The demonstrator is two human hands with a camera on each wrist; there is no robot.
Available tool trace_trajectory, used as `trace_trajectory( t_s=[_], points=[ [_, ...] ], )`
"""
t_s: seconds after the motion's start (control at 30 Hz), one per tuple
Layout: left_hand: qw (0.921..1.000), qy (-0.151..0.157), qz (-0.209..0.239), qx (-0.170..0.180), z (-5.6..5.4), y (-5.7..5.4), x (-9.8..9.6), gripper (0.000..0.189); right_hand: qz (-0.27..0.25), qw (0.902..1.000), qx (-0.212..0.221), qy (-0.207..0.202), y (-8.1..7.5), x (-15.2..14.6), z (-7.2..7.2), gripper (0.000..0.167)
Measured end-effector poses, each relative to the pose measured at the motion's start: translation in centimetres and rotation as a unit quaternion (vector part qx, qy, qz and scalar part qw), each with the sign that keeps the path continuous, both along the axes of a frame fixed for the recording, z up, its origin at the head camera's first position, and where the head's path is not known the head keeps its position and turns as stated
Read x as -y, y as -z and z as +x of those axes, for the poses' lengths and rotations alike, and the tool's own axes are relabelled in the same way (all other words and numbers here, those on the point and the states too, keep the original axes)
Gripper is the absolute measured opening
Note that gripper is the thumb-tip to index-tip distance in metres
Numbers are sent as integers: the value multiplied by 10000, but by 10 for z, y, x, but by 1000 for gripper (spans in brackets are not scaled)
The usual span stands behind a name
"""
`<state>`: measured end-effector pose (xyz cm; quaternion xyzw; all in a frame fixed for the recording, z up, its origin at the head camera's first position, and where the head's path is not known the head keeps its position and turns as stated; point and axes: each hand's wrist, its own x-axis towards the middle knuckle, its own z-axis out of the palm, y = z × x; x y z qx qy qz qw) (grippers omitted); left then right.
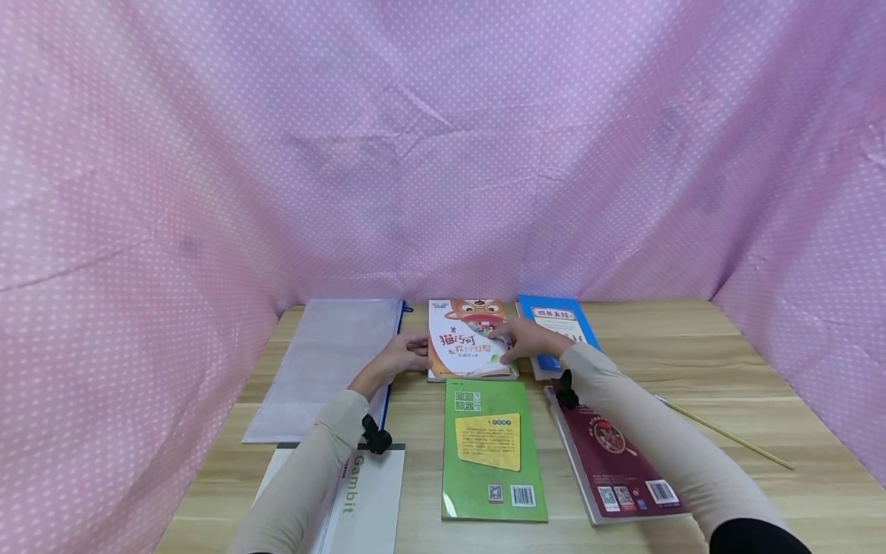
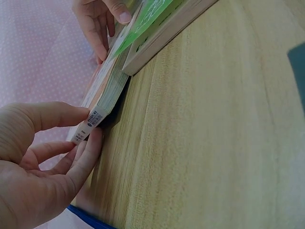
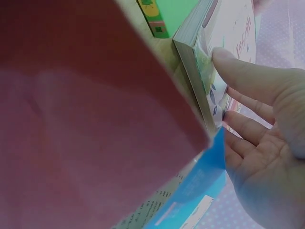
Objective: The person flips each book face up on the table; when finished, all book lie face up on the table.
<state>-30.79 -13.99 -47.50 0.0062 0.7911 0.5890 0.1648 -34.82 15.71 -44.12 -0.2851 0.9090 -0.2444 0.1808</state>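
Observation:
A white picture book point(image 1: 453, 350) with an orange cartoon animal on its cover lies at the middle back of the table. My left hand point(image 1: 404, 354) is at its left edge; in the left wrist view, the thumb and fingers pinch the spine point(image 2: 90, 126), and a dark gap shows underneath. My right hand point(image 1: 529, 340) reaches over the book's right side. Its thumb point(image 3: 226, 59) and spread fingers rest on the cover, near a glossy clear film at the edge. Beneath the right hand lies a blue book point(image 1: 564, 315).
A green book point(image 1: 484, 454) lies in front of the picture book. To its right are a maroon book point(image 1: 602, 454), partly under my right forearm, and a thin stick point(image 1: 734, 436). A mesh zip pouch point(image 1: 325, 362) and a white "Gambit" item point(image 1: 370, 500) lie left. Pink dotted cloth point(image 1: 443, 192) hangs behind.

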Motion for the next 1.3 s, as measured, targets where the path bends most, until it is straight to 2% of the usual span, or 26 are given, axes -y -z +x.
trace_trajectory(
  t_s=[0.43,0.6,0.7,0.83,1.1,1.17,1.3],
  points=[
    [9997,11,-179,-147,-5,3,4,73,-81,10000,-37,35,3,1,-1,54],
    [9999,35,-59,-113,-7,0,4,75,-131,9999,10,108,0,2,-1,55],
    [9999,67,-62,-133,-7,-3,3,75,-107,9999,-22,123,0,2,-2,55],
    [9992,153,-178,-331,-5,-9,1,74,-75,9999,-89,106,-1,3,-3,54],
    [9967,97,-375,-717,-8,-17,-13,63,-182,9993,-234,228,-16,1,-4,56],
    [9956,144,-467,-802,-9,-22,-19,63,-213,9991,-291,240,-20,-1,-6,54],
    [9944,401,-357,-913,-7,-30,-33,64,-297,9987,-301,277,-26,-9,-9,55]
  ],
)
